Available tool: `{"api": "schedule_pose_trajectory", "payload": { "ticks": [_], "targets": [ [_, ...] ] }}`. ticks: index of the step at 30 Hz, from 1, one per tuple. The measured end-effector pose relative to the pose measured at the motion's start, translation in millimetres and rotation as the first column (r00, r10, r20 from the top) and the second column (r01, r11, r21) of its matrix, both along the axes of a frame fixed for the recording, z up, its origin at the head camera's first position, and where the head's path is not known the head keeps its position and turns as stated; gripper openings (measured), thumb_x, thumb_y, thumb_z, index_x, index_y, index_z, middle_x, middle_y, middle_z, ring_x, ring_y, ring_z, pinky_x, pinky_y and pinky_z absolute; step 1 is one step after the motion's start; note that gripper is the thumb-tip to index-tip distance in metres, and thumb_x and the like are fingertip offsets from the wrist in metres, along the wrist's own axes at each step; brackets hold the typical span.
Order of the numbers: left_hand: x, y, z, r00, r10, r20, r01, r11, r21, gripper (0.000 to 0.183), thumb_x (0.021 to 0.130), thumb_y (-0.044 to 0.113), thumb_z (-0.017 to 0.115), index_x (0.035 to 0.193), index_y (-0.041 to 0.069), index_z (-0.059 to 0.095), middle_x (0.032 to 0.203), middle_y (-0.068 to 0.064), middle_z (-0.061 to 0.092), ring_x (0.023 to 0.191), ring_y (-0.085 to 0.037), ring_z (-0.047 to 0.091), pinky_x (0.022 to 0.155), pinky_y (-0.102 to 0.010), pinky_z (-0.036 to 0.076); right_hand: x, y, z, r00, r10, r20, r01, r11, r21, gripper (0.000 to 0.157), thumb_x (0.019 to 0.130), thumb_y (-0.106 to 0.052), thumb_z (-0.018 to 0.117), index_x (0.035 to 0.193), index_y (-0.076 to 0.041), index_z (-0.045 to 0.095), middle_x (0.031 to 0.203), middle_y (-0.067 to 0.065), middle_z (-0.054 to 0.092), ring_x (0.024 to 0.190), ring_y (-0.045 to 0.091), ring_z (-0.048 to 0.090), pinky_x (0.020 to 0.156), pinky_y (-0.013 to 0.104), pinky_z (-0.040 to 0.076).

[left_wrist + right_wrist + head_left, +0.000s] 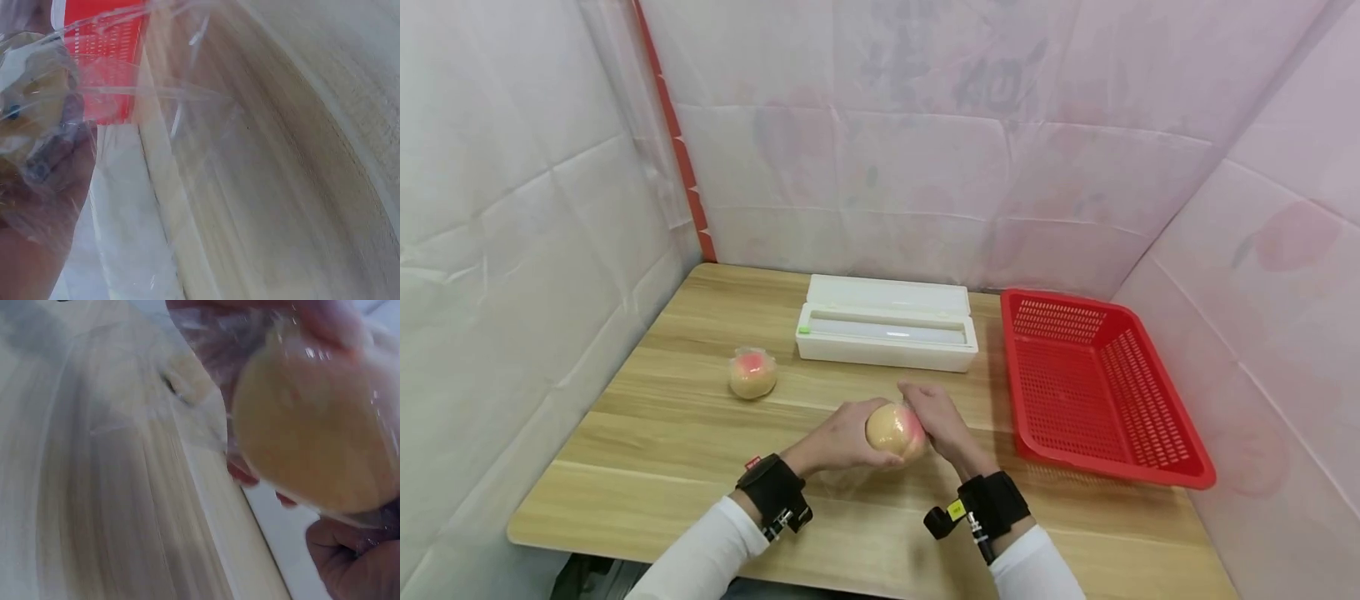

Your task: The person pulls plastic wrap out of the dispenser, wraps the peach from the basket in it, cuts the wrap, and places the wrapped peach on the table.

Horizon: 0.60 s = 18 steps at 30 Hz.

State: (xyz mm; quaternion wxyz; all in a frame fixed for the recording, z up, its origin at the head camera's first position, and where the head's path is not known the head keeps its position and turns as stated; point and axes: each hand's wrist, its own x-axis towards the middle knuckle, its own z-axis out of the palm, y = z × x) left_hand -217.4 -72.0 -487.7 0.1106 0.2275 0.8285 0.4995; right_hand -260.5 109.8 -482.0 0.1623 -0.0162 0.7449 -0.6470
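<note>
A pale yellow peach with a pink blush (pixel 895 430), wrapped in clear cling film, is held above the table between both hands. My left hand (pixel 844 435) grips it from the left, thumb below and fingers over the far side. At its right side my right hand (pixel 938 421) has curled fingers pinching the film. Loose cling film (pixel 150 400) spreads out from the peach in the right wrist view, and film (pixel 187 87) also stretches across the left wrist view. The right fingertips are partly hidden behind the peach and film.
Another film-wrapped peach (pixel 752 373) sits on the table to the left. Behind the hands stands a white cling film dispenser (pixel 886 357) with its lid raised. A red plastic basket (pixel 1021 392) stands at the right. Sheeted walls (pixel 880 167) enclose the wooden table (pixel 647 467).
</note>
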Motion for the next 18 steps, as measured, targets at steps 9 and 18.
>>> {"api": "schedule_pose_trajectory", "payload": {
  "ticks": [9, 18],
  "targets": [
    [8.1, 6.6, 11.5, 0.995, -0.075, -0.065, 0.071, 0.996, -0.057, 0.067, 0.07, 0.045, 0.085, 0.126, 0.019, 0.058, 0.1, 0.005, 0.069, 0.078, -0.003, 0.066, 0.064, -0.024, 0.057, -4.6, -1.4, -8.9, 0.981, 0.128, 0.145, -0.135, 0.99, 0.035, 0.025, 0.089, -0.025, 0.06, 0.082, -0.003, 0.071, 0.071, -0.001, 0.062, 0.066, 0.011, 0.057, 0.059, 0.024, 0.049],
    [8.7, 8.1, 15.1, 0.995, -0.095, -0.012, 0.095, 0.995, -0.003, 0.072, 0.07, 0.041, 0.087, 0.13, 0.016, 0.054, 0.104, 0.0, 0.068, 0.084, -0.006, 0.067, 0.069, -0.025, 0.058, 7.3, 1.6, -2.2, 0.947, 0.259, 0.19, -0.26, 0.965, -0.018, 0.021, 0.09, -0.03, 0.054, 0.086, -0.013, 0.066, 0.08, -0.001, 0.059, 0.073, 0.012, 0.055, 0.062, 0.026, 0.048]
  ]
}}
